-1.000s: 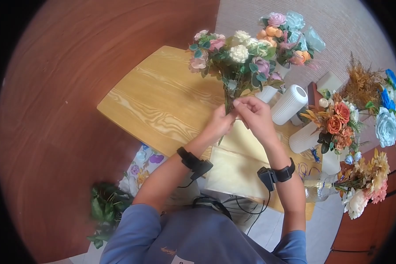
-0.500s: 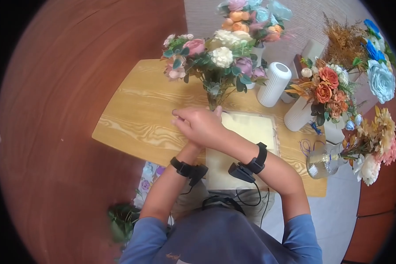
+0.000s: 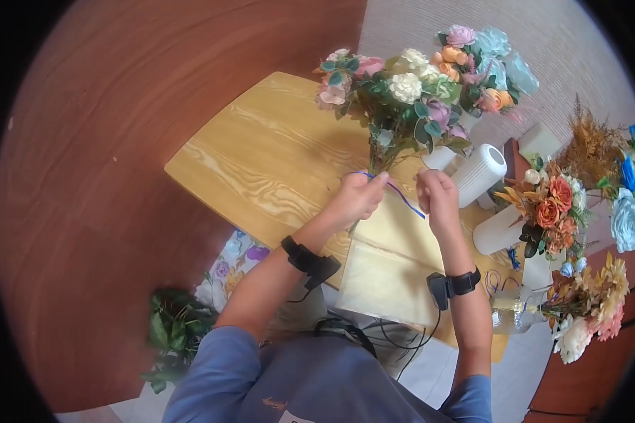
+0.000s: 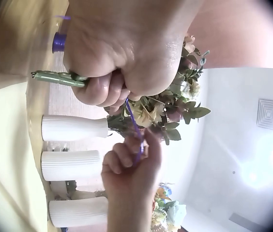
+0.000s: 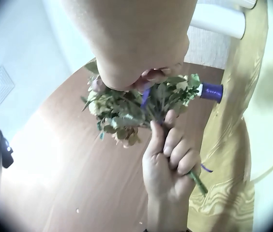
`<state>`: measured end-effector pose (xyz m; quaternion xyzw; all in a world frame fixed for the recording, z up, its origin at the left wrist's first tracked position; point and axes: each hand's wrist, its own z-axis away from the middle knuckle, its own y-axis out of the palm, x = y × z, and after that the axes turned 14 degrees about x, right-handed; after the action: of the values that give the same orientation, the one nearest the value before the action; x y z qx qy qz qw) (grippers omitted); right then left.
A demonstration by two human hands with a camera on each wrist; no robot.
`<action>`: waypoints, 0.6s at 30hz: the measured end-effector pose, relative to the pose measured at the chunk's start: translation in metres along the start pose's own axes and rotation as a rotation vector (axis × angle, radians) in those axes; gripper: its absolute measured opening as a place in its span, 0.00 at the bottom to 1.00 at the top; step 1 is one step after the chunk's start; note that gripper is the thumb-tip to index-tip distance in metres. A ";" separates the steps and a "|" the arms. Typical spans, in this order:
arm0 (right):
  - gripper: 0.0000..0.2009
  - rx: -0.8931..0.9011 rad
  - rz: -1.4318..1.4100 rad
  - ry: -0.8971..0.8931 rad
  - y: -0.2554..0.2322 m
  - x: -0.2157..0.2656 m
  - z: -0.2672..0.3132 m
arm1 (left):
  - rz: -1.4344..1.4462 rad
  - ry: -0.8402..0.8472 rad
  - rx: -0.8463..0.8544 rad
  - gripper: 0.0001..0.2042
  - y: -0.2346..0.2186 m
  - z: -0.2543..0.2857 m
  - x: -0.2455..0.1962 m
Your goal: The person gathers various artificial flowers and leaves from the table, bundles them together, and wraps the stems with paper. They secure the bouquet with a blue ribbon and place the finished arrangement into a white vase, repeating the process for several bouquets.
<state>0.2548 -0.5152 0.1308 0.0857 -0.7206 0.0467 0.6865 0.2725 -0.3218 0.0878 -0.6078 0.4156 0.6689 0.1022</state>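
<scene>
My left hand (image 3: 358,199) grips the green stems (image 4: 59,79) of a bouquet (image 3: 402,92) of white, pink and purple flowers, held upright above the table. A purple ribbon (image 4: 133,116) runs from the left hand at the stems. In the left wrist view, my right hand (image 4: 131,169) pinches this ribbon between thumb and fingers, a little apart from the stems. The right wrist view shows the left hand (image 5: 170,164) curled round the stems, with a short ribbon end beside them.
A purple ribbon spool (image 5: 212,93) stands beyond the bouquet. White ribbed vases (image 3: 481,173), one with orange flowers (image 3: 547,211), line the right side of the wooden table (image 3: 261,141). Pale yellow sheets (image 3: 388,275) lie before me; a glass vase (image 3: 513,310) stands at the right.
My right hand has come back from across the left wrist and moved to the right, with ribbon now stretching from the stems. The left hand still grips the bouquet.
</scene>
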 end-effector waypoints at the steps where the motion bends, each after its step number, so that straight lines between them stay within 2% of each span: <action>1: 0.09 0.037 -0.024 0.023 0.002 -0.003 -0.004 | 0.000 0.000 0.001 0.15 0.002 0.002 -0.002; 2: 0.09 0.034 -0.024 0.022 0.007 -0.006 -0.007 | 0.033 -0.028 0.061 0.16 0.003 0.004 -0.005; 3: 0.08 0.109 -0.129 0.068 0.011 -0.011 -0.011 | 0.065 -0.056 0.121 0.18 0.006 0.006 -0.009; 5: 0.10 0.279 -0.297 0.130 0.008 -0.028 -0.019 | 0.082 -0.052 0.132 0.20 0.017 0.010 -0.014; 8: 0.14 0.347 -0.419 0.124 0.016 -0.049 -0.033 | 0.113 -0.049 0.144 0.23 0.023 0.010 -0.014; 9: 0.17 0.368 -0.467 0.126 0.031 -0.034 -0.028 | 0.126 -0.047 0.151 0.23 0.024 0.010 -0.012; 10: 0.17 0.362 -0.468 0.126 0.043 -0.032 -0.029 | 0.128 -0.052 0.155 0.23 0.024 0.012 -0.011; 12: 0.18 0.467 -0.456 0.065 0.053 -0.028 -0.032 | 0.115 -0.047 0.187 0.22 0.022 0.015 -0.013; 13: 0.18 0.450 -0.451 0.056 0.053 -0.032 -0.037 | 0.114 -0.053 0.206 0.22 0.019 0.016 -0.012; 15: 0.18 0.677 -0.404 0.092 0.052 -0.045 -0.049 | 0.079 -0.067 0.211 0.19 0.009 0.021 -0.012; 16: 0.18 0.661 -0.403 0.083 0.056 -0.045 -0.049 | 0.076 -0.074 0.228 0.19 0.006 0.023 -0.012; 18: 0.16 0.512 -0.308 0.147 0.063 -0.044 -0.049 | 0.110 -0.060 0.123 0.16 0.002 0.026 -0.015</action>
<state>0.2924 -0.4416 0.0930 0.3605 -0.6125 0.1280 0.6917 0.2554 -0.2998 0.0998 -0.5564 0.4853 0.6647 0.1147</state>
